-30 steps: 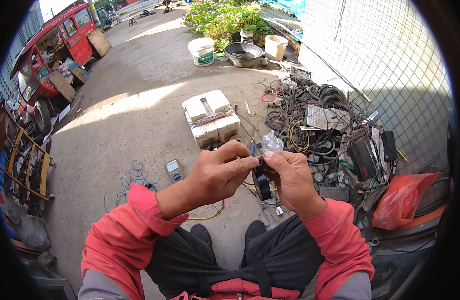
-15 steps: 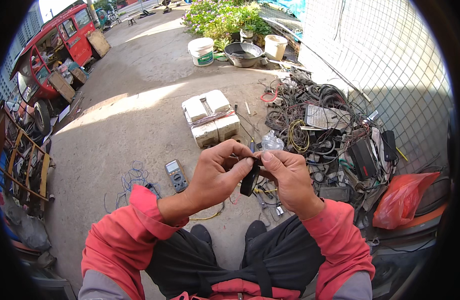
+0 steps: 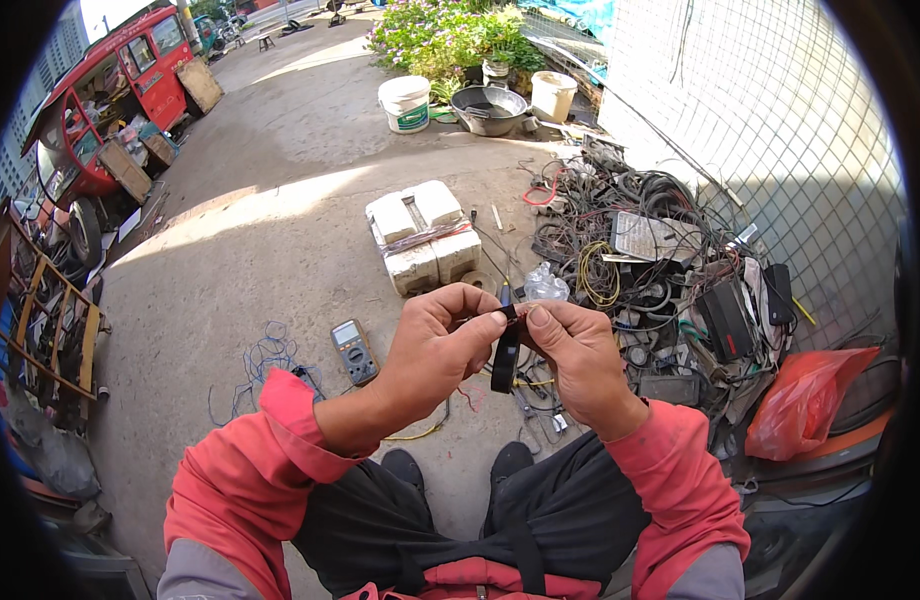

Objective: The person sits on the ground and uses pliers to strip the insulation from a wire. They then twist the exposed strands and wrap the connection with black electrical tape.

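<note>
Both hands meet in front of me, closed in pinches with thumbs facing each other. Between the fingertips of my left hand (image 3: 430,345) is a strip of black electrical tape, and its roll (image 3: 504,365) hangs below on edge. My right hand (image 3: 585,365) pinches close beside it, where a thin reddish wire (image 3: 525,312) shows in the small gap between the thumbs. The curled fingers hide most of the wire. On the ground to the left lie a multimeter (image 3: 353,350) and a tangle of thin blue wire (image 3: 265,360).
A white foam block (image 3: 420,265) bound with cord lies ahead, beside a clear plastic bag (image 3: 546,284). To the right a heap of cables and electronic scrap (image 3: 630,215) reaches the wire mesh fence (image 3: 830,150), with a red bag (image 3: 808,400) nearer. Buckets (image 3: 404,105) stand farther off.
The tape roll has swung from a slant to hanging nearly straight down. A little more of the tape strip and the reddish wire shows between my thumbs; both hands stay nearly in place.
</note>
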`<state>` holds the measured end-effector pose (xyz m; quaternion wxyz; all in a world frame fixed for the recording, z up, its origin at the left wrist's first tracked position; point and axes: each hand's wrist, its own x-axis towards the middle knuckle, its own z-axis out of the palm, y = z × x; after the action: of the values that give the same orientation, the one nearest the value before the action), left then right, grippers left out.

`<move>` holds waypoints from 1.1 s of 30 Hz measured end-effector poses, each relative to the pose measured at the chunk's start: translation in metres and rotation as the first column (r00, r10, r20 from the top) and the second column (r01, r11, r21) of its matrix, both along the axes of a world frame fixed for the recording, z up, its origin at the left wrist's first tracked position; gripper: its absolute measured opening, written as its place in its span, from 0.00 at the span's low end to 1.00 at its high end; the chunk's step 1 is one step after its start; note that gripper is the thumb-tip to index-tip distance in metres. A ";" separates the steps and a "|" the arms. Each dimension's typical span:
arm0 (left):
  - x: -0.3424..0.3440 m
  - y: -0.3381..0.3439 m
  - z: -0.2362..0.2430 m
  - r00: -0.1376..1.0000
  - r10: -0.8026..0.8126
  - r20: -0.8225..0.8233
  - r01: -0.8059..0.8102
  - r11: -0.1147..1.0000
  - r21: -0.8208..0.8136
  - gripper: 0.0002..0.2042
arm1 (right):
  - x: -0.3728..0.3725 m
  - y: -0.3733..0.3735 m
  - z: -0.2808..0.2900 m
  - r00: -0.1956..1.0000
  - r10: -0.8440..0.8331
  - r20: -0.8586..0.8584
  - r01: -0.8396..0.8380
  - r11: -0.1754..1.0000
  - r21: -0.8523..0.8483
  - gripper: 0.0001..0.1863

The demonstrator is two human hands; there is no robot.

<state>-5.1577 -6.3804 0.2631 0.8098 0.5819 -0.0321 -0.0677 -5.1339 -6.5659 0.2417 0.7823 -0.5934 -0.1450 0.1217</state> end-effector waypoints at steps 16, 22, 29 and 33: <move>-0.001 0.000 -0.001 0.997 -0.042 -0.064 0.035 0.994 -0.103 0.04 | 0.001 0.000 0.001 1.000 0.015 -0.026 -0.012 0.993 0.117 0.12; 0.000 0.002 -0.004 0.996 -0.057 -0.067 0.049 0.993 -0.111 0.04 | 0.000 -0.001 0.001 0.998 0.037 -0.044 -0.029 0.985 0.171 0.12; 0.001 0.002 -0.005 0.996 -0.068 -0.061 0.060 0.990 -0.126 0.04 | 0.000 -0.001 0.002 0.997 0.051 -0.055 -0.040 0.982 0.183 0.12; 0.001 0.001 -0.004 0.996 -0.064 -0.058 0.056 0.991 -0.123 0.04 | 0.000 -0.002 0.003 0.997 0.053 -0.062 -0.041 0.983 0.180 0.11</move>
<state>-5.1568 -6.3795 0.2590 0.8419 0.5279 -0.0284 -0.1079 -5.1340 -6.5680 0.2451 0.8336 -0.5131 -0.1429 0.1463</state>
